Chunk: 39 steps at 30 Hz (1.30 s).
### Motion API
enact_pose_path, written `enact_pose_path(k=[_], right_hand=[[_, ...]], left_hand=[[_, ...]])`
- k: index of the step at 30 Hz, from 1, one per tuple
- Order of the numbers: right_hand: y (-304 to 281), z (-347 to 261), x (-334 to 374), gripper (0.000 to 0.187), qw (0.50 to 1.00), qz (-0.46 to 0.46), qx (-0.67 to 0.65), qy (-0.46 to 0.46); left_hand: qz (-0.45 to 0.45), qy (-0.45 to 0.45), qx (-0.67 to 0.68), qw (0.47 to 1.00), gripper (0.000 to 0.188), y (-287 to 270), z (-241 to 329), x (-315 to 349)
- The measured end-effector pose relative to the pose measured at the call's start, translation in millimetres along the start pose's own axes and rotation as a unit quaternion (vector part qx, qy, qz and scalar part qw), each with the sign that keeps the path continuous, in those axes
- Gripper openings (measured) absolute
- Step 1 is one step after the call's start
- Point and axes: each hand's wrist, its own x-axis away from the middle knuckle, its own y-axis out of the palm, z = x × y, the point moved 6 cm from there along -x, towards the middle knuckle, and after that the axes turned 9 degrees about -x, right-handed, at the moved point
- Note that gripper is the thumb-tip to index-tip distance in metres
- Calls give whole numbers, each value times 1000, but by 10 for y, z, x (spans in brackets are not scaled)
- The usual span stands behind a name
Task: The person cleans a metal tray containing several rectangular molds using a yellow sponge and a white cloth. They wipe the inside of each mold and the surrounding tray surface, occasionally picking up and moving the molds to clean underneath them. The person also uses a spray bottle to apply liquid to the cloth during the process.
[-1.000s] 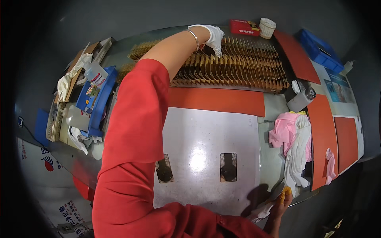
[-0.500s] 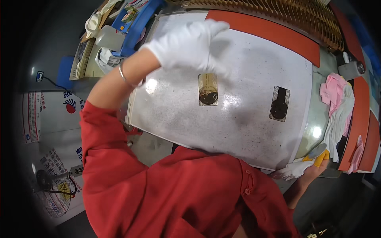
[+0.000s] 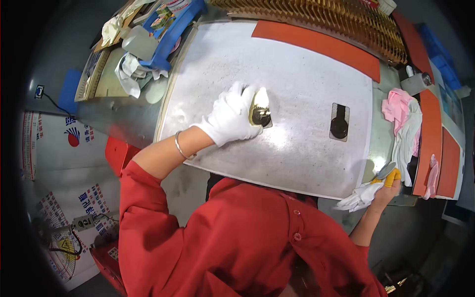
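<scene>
Two hands grip things: at lower right, the right hand [image 3: 388,190], yellow finger covers [image 3: 394,176] on, pinches crumpled white cloth [image 3: 360,197]; near centre, the fabric-gloved left hand [image 3: 230,116] closes its fingers on a glossy gold-and-dark plate [image 3: 261,111]. Right of centre, a dark rectangular piece [image 3: 339,121] lies unhandled on smooth white sheeting [image 3: 222,64]. Thin brassy leaves [image 3: 326,22] stand ridged along the top, seemingly already racked.

Head-worn fisheye, downward over the nearby worktable [image 3: 133,116], dark rim details uncertain.
</scene>
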Motion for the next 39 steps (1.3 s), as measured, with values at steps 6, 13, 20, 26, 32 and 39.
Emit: enact_pose_path(k=[6,13,20,26,32,39], right_hand=[[156,-84,49,12,988,18,143,-59],[224,-295,186,16,994,41,90,-38],[271,-217,130,24,999,0,-16,31],[319,-274,137,30,999,46,12,25],[318,-376,124,27,984,57,165,-29],[163,-217,163,14,993,23,118,-7]], left_hand=[[-52,82,-19,995,85,-177,68,-177],[53,122,-100,986,92,-1431,361,-2385],[-76,89,-184,976,98,-921,459,-4076],[-164,148,-194,956,100,-537,706,-4360],[-89,159,-211,960,91,-898,876,-4060],[-22,207,-15,978,79,-863,1047,-2255]])
